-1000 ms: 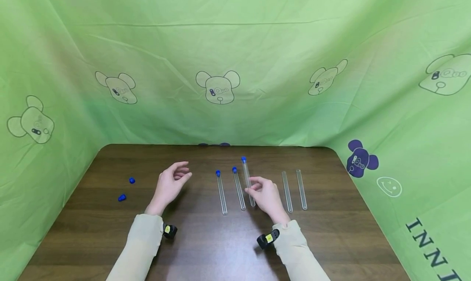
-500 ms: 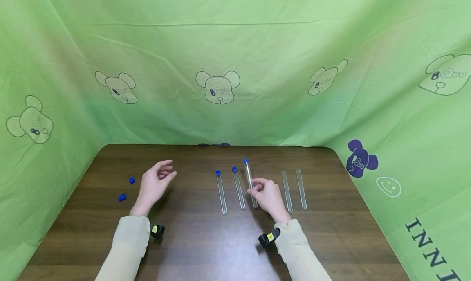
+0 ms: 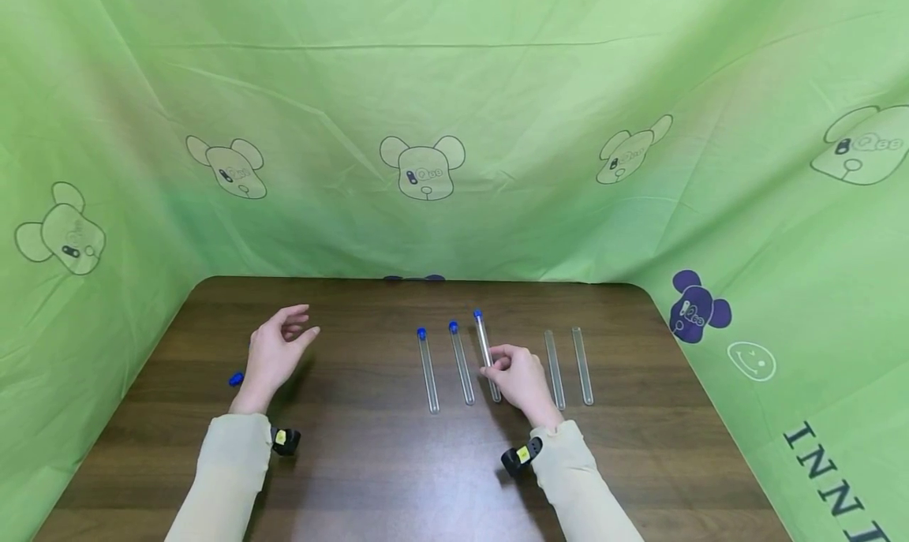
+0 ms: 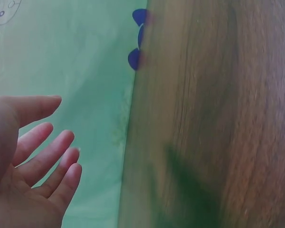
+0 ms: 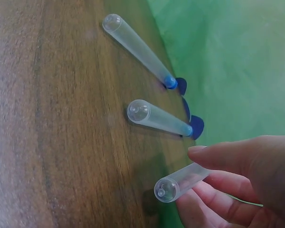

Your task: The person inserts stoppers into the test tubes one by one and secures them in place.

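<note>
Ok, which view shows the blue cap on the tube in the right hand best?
The head view: there the blue cap on the tube shows clearly beyond the right hand. The right wrist view shows the tube's rounded end, but the hand hides the cap; the left wrist view shows neither.

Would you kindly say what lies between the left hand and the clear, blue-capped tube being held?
The head view shows two other clear, blue-capped tubes lying there, apart.
</note>
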`<state>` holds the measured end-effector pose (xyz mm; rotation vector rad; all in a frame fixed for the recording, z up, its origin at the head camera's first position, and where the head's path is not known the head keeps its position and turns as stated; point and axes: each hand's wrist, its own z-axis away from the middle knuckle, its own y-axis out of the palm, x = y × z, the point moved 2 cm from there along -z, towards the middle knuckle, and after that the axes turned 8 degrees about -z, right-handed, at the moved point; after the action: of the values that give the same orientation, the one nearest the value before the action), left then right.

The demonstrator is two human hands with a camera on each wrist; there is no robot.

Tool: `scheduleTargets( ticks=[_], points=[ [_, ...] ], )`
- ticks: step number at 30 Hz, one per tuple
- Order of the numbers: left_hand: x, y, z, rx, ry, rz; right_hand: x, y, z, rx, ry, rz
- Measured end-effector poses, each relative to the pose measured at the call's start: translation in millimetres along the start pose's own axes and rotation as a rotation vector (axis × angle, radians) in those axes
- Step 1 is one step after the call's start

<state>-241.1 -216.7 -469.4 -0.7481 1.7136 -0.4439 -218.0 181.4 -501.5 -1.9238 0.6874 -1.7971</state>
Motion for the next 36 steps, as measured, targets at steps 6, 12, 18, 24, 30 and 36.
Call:
scheduleTargets(
  ticks=[6,12,18,24,30,36],
  points=[
    [8.6,-13.4,-0.6,-0.009,-0.031,-0.021,0,-1.4,0,0.015,0.010,0.025],
    [18.7,-28.9,-1.4,0.051,-0.084,-0.084,0,-3.9,0,0.033,0.031,0.059],
    [28.3,-35.6,-2.0,0.136,-0.114,-0.175,0,-6.0,-2,0.044,0.043,0.074],
    [38.2,-39.2,-2.9,0.157,-0.160,-0.249,-1,-7.3,-1,0.045,0.058,0.084],
    [51.7,-44.6,-1.4,0.205,-0.228,-0.361,-3,-6.9,-1,0.042,0.063,0.086],
    [59.5,-47.1,-1.4,0.246,-0.274,-0.390,-6,-5.7,-2,0.036,0.062,0.096]
  ],
)
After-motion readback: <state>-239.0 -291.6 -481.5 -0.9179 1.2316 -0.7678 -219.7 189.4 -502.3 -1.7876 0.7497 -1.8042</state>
